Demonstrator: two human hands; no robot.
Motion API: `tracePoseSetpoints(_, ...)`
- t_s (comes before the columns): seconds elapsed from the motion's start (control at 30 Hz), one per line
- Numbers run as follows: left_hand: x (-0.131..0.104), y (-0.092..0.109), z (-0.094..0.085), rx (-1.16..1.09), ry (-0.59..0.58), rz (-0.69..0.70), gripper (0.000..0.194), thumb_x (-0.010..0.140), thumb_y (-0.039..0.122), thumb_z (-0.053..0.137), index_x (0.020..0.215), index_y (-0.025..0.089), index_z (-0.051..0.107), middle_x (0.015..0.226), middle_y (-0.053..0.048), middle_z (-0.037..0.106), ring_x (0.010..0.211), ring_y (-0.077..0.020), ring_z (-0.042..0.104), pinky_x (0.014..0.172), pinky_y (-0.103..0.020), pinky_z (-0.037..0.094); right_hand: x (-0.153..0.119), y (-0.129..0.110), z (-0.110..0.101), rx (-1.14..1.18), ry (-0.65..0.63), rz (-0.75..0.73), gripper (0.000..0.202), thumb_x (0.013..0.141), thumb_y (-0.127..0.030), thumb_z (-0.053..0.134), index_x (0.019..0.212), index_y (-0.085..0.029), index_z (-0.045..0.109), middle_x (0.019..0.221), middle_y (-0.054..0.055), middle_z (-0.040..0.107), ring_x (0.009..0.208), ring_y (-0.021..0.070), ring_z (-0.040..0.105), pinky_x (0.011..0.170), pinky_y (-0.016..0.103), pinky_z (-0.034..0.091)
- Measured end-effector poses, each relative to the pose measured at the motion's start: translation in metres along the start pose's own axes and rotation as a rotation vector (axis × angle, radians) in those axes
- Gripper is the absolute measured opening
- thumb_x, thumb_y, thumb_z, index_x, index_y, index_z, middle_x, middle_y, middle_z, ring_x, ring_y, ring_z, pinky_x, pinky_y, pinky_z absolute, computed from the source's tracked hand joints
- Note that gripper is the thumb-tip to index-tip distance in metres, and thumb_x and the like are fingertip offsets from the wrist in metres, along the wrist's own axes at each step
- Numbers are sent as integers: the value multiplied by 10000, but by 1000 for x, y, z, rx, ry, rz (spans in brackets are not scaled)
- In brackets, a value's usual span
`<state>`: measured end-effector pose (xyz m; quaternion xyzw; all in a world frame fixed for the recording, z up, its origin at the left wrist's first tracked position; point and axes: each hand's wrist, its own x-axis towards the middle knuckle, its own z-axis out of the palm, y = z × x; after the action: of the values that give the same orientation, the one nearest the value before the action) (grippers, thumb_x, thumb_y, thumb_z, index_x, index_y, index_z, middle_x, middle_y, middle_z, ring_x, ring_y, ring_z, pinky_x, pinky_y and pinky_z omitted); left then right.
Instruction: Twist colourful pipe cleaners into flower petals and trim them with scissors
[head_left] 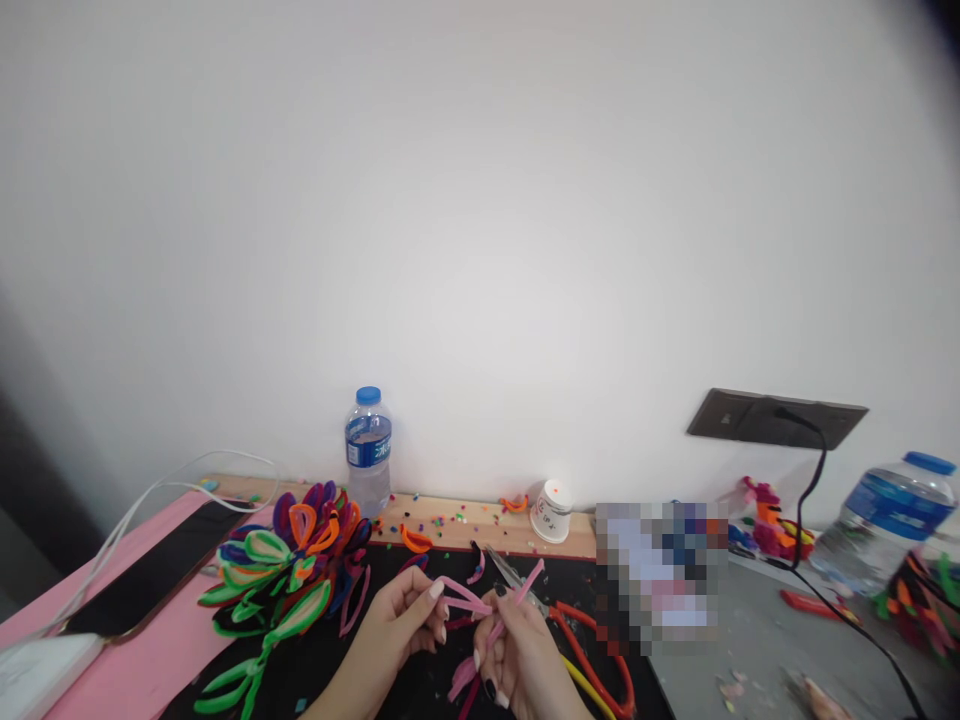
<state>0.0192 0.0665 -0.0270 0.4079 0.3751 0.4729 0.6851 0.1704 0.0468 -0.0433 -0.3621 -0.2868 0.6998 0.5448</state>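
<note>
Between my two hands is a pink pipe cleaner (466, 604) bent into a loop. The thumb and fingers of my left hand (401, 622) pinch the loop's left end. My right hand (517, 640) grips the pink strands where they cross, and one tip sticks up past the fingers. More pink loops hang below the right fingers, partly hidden. Scissors (592, 650) with orange and yellow handles lie beside my right hand, their blades pointing up and left. To the left of my left hand rests a bunch of colourful pipe cleaner flowers (300, 560) with green leaves.
A water bottle (368, 450) and an upturned paper cup (553, 512) stand by the wall among scattered small beads. A phone (150, 570) lies at left on pink paper. At right are a second bottle (889, 515), a black cable (806, 500) and a red tool (817, 604).
</note>
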Motion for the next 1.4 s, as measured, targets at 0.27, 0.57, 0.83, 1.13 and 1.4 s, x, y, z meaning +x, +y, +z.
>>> tracePoseSetpoints(0.27, 3, -5, -3, 162, -44, 67, 344, 705, 447, 615, 630, 150, 460, 557, 9, 578, 456, -84, 527, 437, -168, 374, -2, 0, 1, -72, -28, -24, 391, 667, -486, 638, 656, -171, 408, 410, -18, 573, 226, 21, 370, 218, 85, 197)
tracePoseSetpoints(0.57, -8, 7, -3, 481, -112, 227, 251, 787, 357, 529, 961, 178, 553, 677, 7, 578, 508, -102, 534, 519, -202, 428, -3, -2, 0, -62, -33, 1, 390, 671, -483, 632, 671, -181, 386, 429, -21, 577, 231, 20, 358, 215, 90, 195)
tracePoseSetpoints(0.83, -12, 11, -1, 597, -173, 257, 156, 785, 255, 527, 909, 177, 580, 715, -18, 599, 590, -132, 557, 572, -204, 437, -4, -7, 1, -12, -36, 34, 402, 638, -473, 668, 648, -185, 389, 417, -38, 546, 240, 26, 363, 220, 100, 191)
tracePoseSetpoints(1.13, -14, 18, -4, 861, -181, 473, 186, 839, 222, 450, 740, 180, 602, 667, -17, 558, 605, -128, 515, 590, -192, 384, -6, -11, 3, 18, -38, 54, 381, 645, -436, 677, 683, -189, 389, 440, -28, 570, 248, 35, 369, 232, 107, 213)
tracePoseSetpoints(1.4, -12, 12, -9, 1027, -226, 508, 194, 831, 261, 494, 698, 185, 612, 686, -13, 586, 649, -132, 538, 608, -185, 371, -9, -16, 6, 85, -29, 58, 345, 692, -465, 622, 712, -171, 443, 468, -14, 570, 264, 45, 397, 250, 118, 229)
